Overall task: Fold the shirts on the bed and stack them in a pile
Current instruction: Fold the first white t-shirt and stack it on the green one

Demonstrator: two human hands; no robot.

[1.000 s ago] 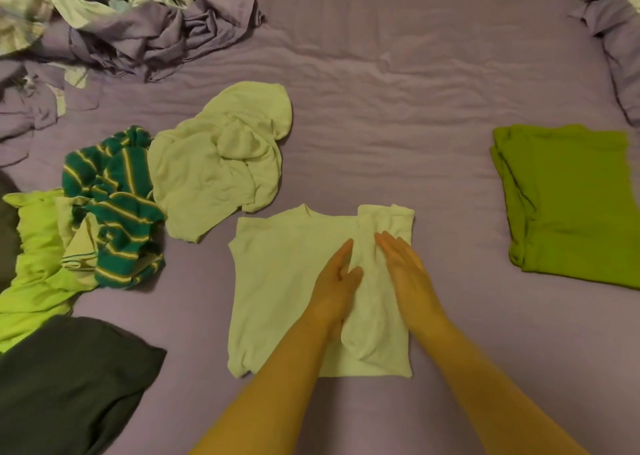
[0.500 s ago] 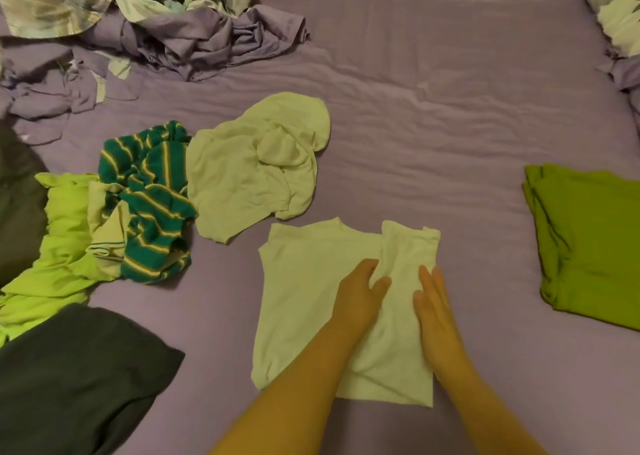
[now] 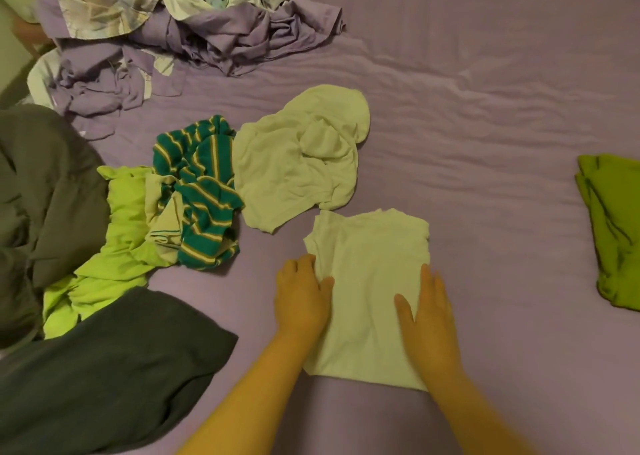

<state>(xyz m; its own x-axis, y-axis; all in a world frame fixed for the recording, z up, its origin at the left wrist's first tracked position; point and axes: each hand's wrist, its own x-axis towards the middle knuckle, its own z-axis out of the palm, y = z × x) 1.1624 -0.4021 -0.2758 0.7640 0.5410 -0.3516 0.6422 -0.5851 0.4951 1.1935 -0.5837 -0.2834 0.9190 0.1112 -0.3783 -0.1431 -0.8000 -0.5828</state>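
Now both hands lie flat: left hand (image 3: 302,295) on the pale shirt's (image 3: 372,281) left edge, right hand (image 3: 427,311) spread near-right; open bed (image 3: 485,115) beyond, four crumpled shirts left, one green pile (image 3: 613,226) right.

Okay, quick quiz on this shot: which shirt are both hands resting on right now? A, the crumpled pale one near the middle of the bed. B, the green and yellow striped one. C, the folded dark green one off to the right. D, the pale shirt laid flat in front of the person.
D: the left hand and right hand both lie on the flat pale shirt, apart from the other shirts.
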